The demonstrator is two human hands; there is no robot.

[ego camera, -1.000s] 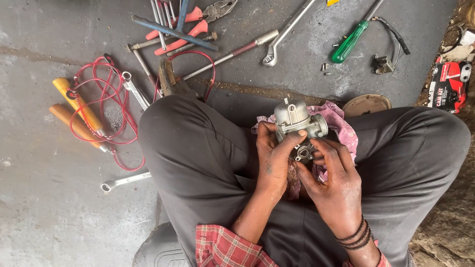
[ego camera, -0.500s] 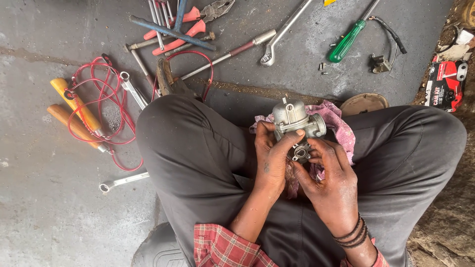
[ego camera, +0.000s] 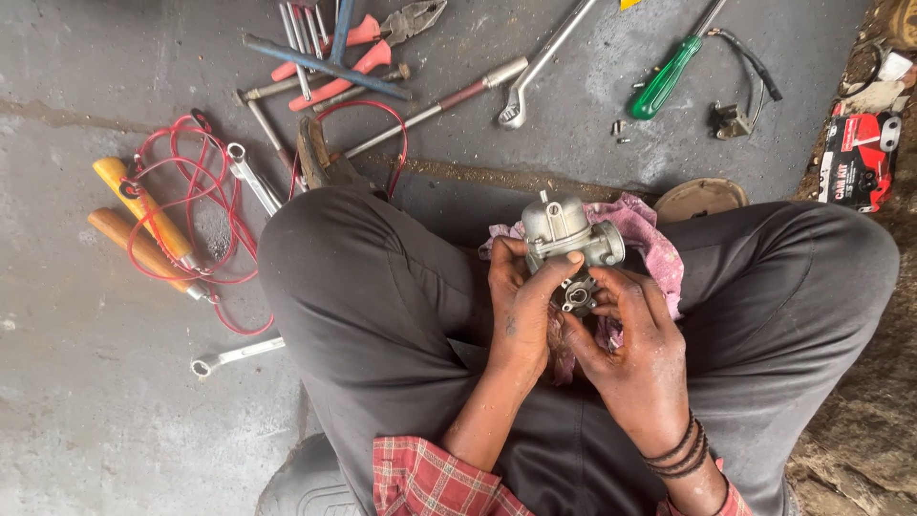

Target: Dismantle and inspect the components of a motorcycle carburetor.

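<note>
left hand (ego camera: pixel 521 306): clamped on the grey cast-metal carburettor body (ego camera: pixel 565 232), held over the lap.
right hand (ego camera: pixel 630 349): fingertips pinch its lower fitting, unchanged since earlier.
pink rag (ego camera: pixel 642 222): beneath.
green-handled screwdriver (ego camera: pixel 666 78): well apart.

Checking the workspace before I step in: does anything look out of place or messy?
Yes. Tools lie scattered on the floor: pliers, a green screwdriver and a spanner set apart from the rest. A red wire tangles around two wooden handles. Both hands hold the metal carburettor.
</note>
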